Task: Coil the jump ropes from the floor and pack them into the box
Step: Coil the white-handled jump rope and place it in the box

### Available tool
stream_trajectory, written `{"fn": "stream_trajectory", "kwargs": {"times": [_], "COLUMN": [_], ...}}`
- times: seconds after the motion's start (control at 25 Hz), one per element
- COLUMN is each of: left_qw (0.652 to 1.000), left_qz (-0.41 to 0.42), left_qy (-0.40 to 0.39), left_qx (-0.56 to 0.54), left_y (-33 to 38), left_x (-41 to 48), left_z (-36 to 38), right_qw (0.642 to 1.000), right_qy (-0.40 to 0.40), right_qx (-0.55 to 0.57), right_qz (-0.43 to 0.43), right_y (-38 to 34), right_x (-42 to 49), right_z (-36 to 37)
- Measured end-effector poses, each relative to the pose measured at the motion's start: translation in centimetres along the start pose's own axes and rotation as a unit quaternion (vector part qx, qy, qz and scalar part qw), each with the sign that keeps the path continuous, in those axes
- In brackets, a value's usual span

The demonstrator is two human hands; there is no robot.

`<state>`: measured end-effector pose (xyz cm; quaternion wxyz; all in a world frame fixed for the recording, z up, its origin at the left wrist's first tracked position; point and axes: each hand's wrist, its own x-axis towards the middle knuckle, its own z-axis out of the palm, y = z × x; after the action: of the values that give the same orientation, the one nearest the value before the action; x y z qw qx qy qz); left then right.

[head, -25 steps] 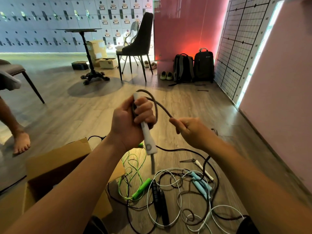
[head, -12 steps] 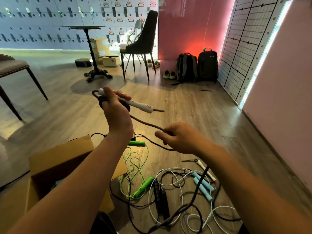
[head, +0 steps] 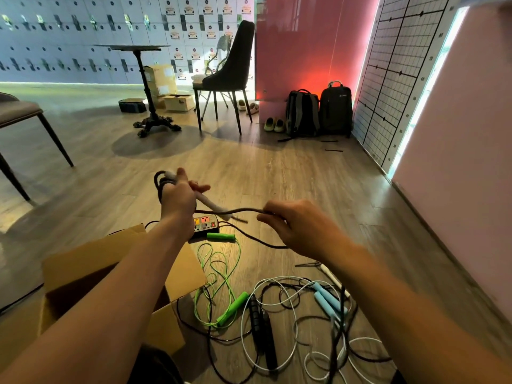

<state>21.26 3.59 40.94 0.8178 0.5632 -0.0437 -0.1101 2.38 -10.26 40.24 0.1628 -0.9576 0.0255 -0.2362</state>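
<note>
Over the floor [head: 277, 176], beside the open box [head: 83, 261] and loose ropes [head: 256, 314], the left hand [head: 177, 198] grips a white handle [head: 213, 207] and coils of dark rope [head: 241, 210], while the right hand [head: 299, 228] pinches its free stretch.

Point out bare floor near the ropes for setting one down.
Bare planks stretch beyond the left hand and right hand toward the chair and backpacks. Crowded: ropes tangle between the box and the blue handles.

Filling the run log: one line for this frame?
phase: coiling | left hand: grips white handle plus dark rope coils | right hand: pinches dark rope | box: open | green rope: on floor
</note>
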Motion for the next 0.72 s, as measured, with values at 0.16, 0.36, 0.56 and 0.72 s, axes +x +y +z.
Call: {"fn": "stream_trajectory", "kwargs": {"times": [0.16, 0.36, 0.56, 0.72], "left_qw": [0.929, 0.793, 0.741, 0.757], "left_qz": [0.082, -0.077, -0.146, -0.255], "left_qy": [-0.163, -0.444, -0.562, -0.598], "left_qx": [0.322, 0.409, 0.338, 0.060], "left_y": [-1.6, -0.8, 0.9, 1.7], "left_x": [-1.7, -4.3, -7.1, -8.1], "left_z": [0.7, 0.9, 1.6, 2.2], "right_qw": [0.996, 0.988, 0.976, 0.958], "right_qy": [0.091, 0.149, 0.208, 0.264], "right_qx": [0.012, -0.023, 0.017, 0.085], "right_qz": [-0.015, 0.023, 0.061, 0.069], "right_y": [0.1, 1.1, 1.8, 1.4], "right_x": [0.8, 0.5, 0.5, 0.5], "right_z": [0.1, -0.6, -1.5, -1.8]}}
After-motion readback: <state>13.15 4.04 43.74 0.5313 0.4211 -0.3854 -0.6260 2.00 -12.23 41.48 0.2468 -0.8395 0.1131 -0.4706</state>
